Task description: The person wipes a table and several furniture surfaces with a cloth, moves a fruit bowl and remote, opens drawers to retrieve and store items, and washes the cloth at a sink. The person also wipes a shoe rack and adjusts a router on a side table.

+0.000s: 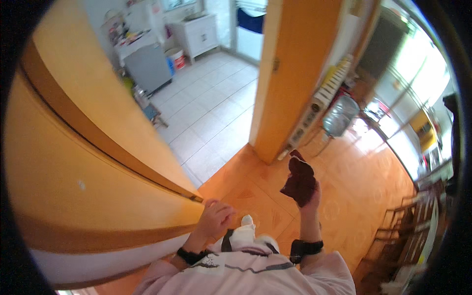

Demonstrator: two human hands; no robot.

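Observation:
A folded dark maroon cloth (pixel 300 180) is in my right hand (pixel 312 201), held out over the orange tiled floor. The fingers of that hand are mostly behind the cloth. My left hand (pixel 217 218) is near the edge of the yellow-brown wall panelling or door frame (pixel 191 197), its fingers loosely bent and nothing seen in them. Whether it touches the edge I cannot tell. Black bands circle both my wrists. Below the hands show my light pink top (pixel 254 276) and a white shoe (pixel 247 220).
A doorway opens ahead onto a white-tiled room with a grey cabinet (pixel 149 68), a white cabinet (pixel 201 37) and a bucket (pixel 177 59). Right of the orange door frame (pixel 295 81) stand a clear water jug (pixel 341 116) and wooden chairs (pixel 402 221).

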